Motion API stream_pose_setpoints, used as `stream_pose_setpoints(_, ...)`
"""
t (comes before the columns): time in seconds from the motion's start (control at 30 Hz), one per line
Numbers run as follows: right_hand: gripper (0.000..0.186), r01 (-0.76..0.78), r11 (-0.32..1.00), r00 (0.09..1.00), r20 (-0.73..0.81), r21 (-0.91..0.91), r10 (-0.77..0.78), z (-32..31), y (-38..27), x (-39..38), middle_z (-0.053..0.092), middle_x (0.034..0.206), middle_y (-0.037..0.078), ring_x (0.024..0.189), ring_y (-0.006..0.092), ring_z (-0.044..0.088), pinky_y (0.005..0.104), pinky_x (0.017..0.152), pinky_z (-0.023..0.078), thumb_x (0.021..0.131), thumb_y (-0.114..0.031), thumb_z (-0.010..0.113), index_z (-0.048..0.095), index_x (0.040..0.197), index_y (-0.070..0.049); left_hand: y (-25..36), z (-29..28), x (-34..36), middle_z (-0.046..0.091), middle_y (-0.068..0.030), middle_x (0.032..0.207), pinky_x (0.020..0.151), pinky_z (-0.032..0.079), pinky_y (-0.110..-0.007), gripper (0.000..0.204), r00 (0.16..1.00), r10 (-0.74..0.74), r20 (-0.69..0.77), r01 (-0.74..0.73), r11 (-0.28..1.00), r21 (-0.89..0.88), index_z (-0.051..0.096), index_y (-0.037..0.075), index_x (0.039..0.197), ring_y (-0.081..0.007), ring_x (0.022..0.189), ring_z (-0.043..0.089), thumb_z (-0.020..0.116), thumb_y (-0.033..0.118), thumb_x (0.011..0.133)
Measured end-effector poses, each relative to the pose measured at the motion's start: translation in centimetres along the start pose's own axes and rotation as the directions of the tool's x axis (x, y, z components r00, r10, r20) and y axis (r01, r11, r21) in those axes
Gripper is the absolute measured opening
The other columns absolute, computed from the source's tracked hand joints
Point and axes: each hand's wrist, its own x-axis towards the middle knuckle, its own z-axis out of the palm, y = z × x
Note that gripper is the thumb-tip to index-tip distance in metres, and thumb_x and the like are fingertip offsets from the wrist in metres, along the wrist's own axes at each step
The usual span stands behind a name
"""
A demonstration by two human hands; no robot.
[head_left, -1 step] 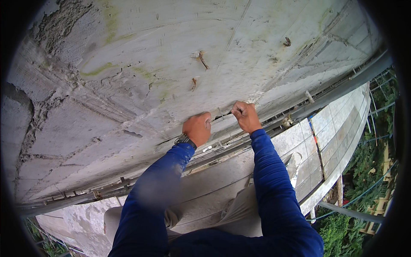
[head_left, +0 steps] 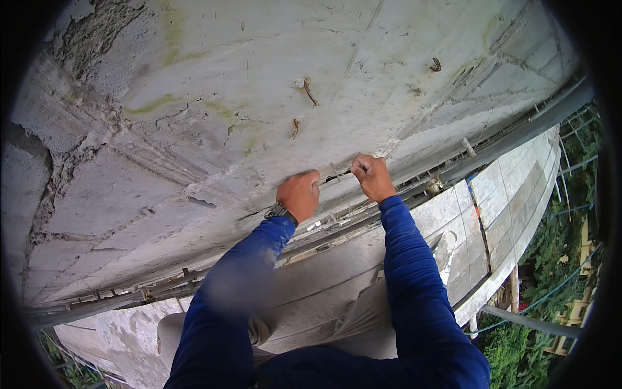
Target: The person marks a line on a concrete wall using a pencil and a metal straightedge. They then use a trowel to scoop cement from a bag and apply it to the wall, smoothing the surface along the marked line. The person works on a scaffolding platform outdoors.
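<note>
Slight view shift; bar (head_left: 311, 93) beyond fingers (head_left: 361, 163)

A broad concrete wall (head_left: 382, 84) is shown as matt, mostly smooth and stained, roughened at far left into a crumbly patch (head_left: 91, 45) and pierced by short metal stubs (head_left: 311, 93) coated in coarse rust. Nearer, matt blue cloth sleeves (head_left: 414, 259) are seen, finely creased, with a metallic-looking watch (head_left: 279, 211) fastened at the left cuff. At right, a smooth grey rail (head_left: 547, 123), apparently metal, is bordered by dull, scuffed pale boards (head_left: 508, 201).
</note>
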Motion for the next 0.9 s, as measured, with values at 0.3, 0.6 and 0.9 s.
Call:
stream_pose_setpoints(0.3,0.013,-0.048,0.996,0.998,0.044,0.072,0.045,1.0,-0.4,0.1,0.064,0.078,0.009,0.082,0.0326,0.062,0.0436,0.089,0.036,0.091,-0.016,0.071,0.062,0.084,-0.01,-0.9,-0.4,-0.6,0.072,-0.0172,0.088,0.073,0.053,-0.055,0.008,1.0,-0.007,0.017,0.007,1.0,-0.002,0.065,0.012,0.095,-0.0432,0.086,0.068,0.061,0.013,0.089)
stream_pose_setpoints(0.6,0.01,0.016,0.998,1.0,-0.003,-0.058,-0.016,1.1,-1.1,-0.1,0.064,0.077,0.009,0.085,0.0316,0.06,0.0429,0.091,0.035,0.089,-0.017,0.073,0.067,0.083,-0.012,-0.9,-0.7,-0.9,0.072,-0.0167,0.088,0.073,0.054,-0.053,0.01,1.0,-0.007,0.003,0.007,0.999,0.037,0.068,0.014,0.098,-0.043,0.086,0.068,0.062,0.015,0.089)
stream_pose_setpoints(0.9,0.005,0.127,0.985,0.988,-0.071,-0.118,-0.136,-0.1,-1.8,-0.1,0.071,0.1,0.003,0.109,0.0278,0.06,0.0488,0.108,0.03,0.087,-0.015,0.074,0.074,0.092,-0.015,-1.7,-1.3,-1.9,0.072,-0.0161,0.105,0.082,0.055,-0.048,0.023,0.999,0.035,0.003,-0.035,0.996,0.083,0.068,0.009,0.11,-0.0389,0.097,0.068,0.064,0.011,0.088)
